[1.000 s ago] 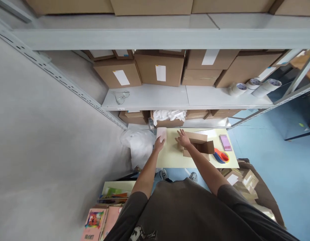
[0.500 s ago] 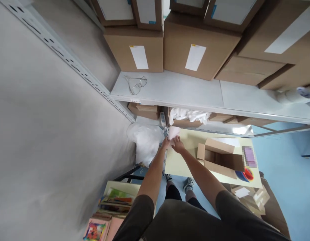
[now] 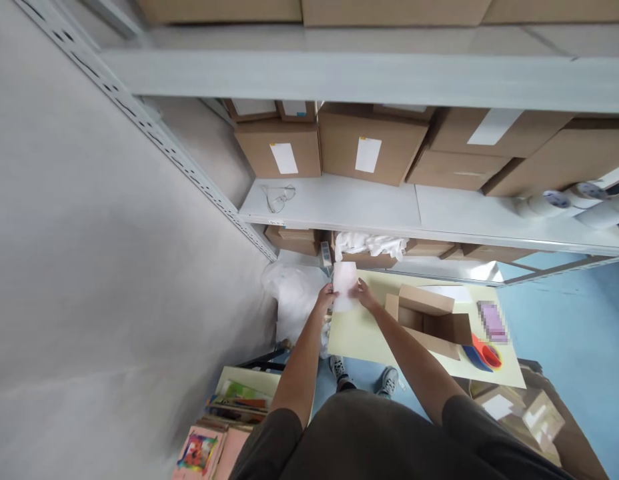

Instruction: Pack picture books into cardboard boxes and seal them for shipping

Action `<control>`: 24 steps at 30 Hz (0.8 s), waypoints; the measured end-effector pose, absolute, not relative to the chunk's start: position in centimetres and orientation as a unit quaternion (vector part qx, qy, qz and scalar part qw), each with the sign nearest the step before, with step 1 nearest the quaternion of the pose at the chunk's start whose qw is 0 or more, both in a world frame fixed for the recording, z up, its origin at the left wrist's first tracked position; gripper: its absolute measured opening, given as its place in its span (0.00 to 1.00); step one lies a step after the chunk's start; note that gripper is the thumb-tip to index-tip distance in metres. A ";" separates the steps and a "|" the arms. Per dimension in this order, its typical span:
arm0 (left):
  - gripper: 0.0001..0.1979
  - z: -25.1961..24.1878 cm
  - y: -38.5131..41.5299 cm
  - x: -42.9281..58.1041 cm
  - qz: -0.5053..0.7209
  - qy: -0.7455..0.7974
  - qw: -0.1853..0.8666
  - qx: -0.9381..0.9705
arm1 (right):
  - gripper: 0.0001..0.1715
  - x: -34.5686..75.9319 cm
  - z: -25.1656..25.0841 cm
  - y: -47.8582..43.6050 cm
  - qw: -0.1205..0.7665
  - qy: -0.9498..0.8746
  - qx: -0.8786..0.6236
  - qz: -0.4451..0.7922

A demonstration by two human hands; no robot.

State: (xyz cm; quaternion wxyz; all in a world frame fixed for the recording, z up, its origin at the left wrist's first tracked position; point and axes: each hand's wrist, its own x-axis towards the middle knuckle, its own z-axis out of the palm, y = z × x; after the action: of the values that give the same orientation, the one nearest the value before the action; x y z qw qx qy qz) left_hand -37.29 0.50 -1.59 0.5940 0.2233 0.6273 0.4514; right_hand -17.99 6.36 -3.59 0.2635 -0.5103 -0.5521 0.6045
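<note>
A pale pinkish-white sheet (image 3: 345,280), paper or thin film, is stretched between my two hands over the left end of the cream table (image 3: 357,333). My left hand (image 3: 328,295) pinches its left edge. On the opposite edge, my right hand (image 3: 363,293) grips the sheet with closed fingers. Right of the hands, an open cardboard box (image 3: 434,327) stands on the table with its flaps up. A white plastic bag (image 3: 297,293) bulges beside the table's left end, close to my left hand.
Shelving holds closed cartons (image 3: 372,150), eyeglasses (image 3: 279,198) and tape rolls (image 3: 544,202). White crumpled material (image 3: 372,245) fills a box on the lower shelf. Red and blue round items (image 3: 484,353) and a purple item (image 3: 493,321) lie at the table's right. Picture folders (image 3: 199,453) stand lower left.
The sheet has been opened out flatter between my hands, and my right hand has shifted to its right edge. My view has tilted up, showing another shelf beam above.
</note>
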 end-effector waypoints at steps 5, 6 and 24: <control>0.29 4.5 -0.7 -34.4 0.442 0.582 0.635 0.251 | 0.40 -12.9 2.1 5.5 0.335 -0.438 -0.463 0.694; 0.30 5.6 -0.7 -33.3 0.438 0.581 0.635 0.261 | 0.39 -11.5 3.3 5.2 0.344 -0.431 -0.458 0.697; 0.15 10.1 -1.8 -3.7 0.333 0.646 0.573 0.380 | 0.43 16.4 9.7 7.5 0.246 -0.621 -0.511 0.541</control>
State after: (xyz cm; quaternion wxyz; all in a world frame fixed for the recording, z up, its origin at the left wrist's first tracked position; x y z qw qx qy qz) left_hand -3.70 -1.84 10.06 0.5727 0.3799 0.6456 0.3330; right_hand 16.37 7.48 9.67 0.2458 -0.5109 -0.6211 0.5411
